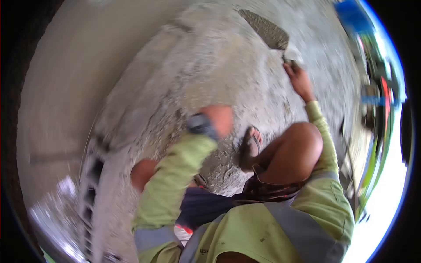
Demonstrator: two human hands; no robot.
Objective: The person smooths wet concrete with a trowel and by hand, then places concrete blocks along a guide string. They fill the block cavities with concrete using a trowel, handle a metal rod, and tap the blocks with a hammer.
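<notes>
My right hand [301, 82] is stretched forward and closed around the handle of a trowel [266, 31]. Its pointed blade is coated in grey mortar and lies over the rough, mortar-covered ground. A pale patch [294, 54] shows by the trowel's handle, too blurred to make out. My left hand [219, 119], with a dark watch [201, 126] on the wrist, hangs in front of my knees above the ground. Motion smears it, and its fingers cannot be made out.
A smooth grey wall [66, 87] runs along the left. Below it are hollow blocks [90, 193] and shiny clear plastic [57, 215]. My sandalled foot [253, 140] rests on the gritty ground. Blurred blue [353, 15] and green objects line the bright right edge.
</notes>
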